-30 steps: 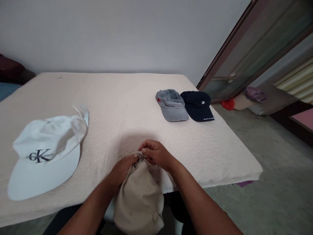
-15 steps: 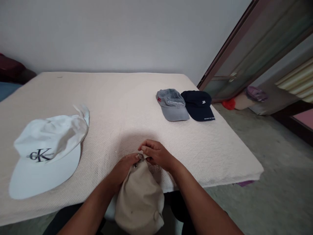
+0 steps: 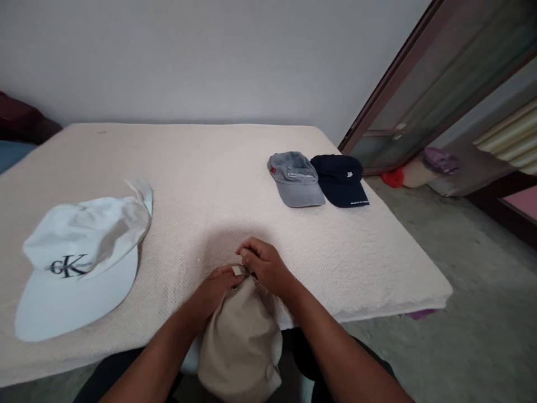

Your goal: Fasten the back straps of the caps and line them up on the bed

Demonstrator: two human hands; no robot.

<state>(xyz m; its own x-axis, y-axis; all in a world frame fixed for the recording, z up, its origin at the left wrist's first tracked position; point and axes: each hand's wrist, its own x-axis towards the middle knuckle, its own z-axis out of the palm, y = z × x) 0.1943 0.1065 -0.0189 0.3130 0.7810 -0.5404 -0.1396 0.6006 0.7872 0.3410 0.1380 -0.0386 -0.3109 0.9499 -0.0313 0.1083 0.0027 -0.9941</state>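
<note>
left hand (image 3: 215,290) is gripping the back end of a beige cap (image 3: 239,350), fingers closing around the fabric by the strap (image 3: 238,271). right hand (image 3: 267,267) is pinching at the same strap area, thumb and fingers bunching together; exact contact is partly hiding behind the fingers. beige cap is hanging at the near edge of the pale cover (image 3: 188,168), strap end pointing up and away, rounded crown facing the person. white cap (image 3: 84,229) with black lettering is lying on the cover to the left, well apart. gray cap (image 3: 296,165) and navy cap (image 3: 338,179) are sitting side by side, farther off, right of center.
</note>
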